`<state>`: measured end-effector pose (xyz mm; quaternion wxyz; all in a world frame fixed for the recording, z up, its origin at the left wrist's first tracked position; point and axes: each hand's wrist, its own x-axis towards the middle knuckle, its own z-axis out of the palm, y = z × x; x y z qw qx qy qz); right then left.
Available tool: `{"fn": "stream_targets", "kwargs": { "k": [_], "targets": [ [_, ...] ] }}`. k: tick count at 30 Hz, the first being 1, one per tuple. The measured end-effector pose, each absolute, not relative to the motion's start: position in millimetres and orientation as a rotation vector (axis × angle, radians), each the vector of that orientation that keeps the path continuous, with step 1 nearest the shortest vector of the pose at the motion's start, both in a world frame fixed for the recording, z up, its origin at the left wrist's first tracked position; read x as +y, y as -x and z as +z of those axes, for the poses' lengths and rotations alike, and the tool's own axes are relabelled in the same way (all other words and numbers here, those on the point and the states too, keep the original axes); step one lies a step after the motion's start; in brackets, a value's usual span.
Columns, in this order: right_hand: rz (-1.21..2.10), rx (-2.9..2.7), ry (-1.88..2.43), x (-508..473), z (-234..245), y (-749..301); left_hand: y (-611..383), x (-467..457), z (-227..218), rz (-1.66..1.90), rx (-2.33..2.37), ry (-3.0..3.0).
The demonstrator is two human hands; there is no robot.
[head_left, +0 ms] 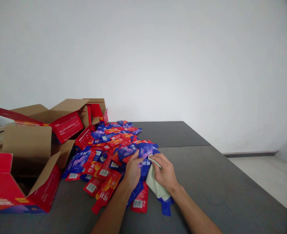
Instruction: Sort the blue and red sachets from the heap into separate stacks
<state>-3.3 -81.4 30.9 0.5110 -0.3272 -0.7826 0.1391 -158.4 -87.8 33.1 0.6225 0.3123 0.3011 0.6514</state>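
Note:
My left hand [133, 169] is closed on a blue and purple pouch [145, 150], which it holds over the right edge of a pile. In my right hand [164, 172] is a pale green cloth [155, 182], bunched in the fingers with its folded edge against the pouch. The cloth's lower part hangs over a blue pouch [166, 207] lying on the table. Beneath and left of my hands spreads the heap of red and blue pouches [109, 165]. A red pouch [140, 198] with a barcode lies just below my left hand.
Open red cardboard boxes [43, 191] stand along the left side, flaps spread outward. Another red box [98, 110] sits behind the pile. The dark grey table [206, 188] extends right to a slanting edge, with pale floor beyond. A white wall [170, 65] rises behind.

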Motion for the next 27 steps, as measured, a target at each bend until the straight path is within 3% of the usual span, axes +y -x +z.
{"fn": "stream_targets", "kwargs": {
  "k": [18,27],
  "targets": [
    [0.381,-1.816,0.803,-87.8,32.3,8.1,140.7,-91.0,19.7,1.495,0.759,-0.654],
    [0.157,-1.729,0.982,-75.1,32.3,-12.1,139.3,-101.0,31.4,1.274,0.744,-0.757]
  ]
}}
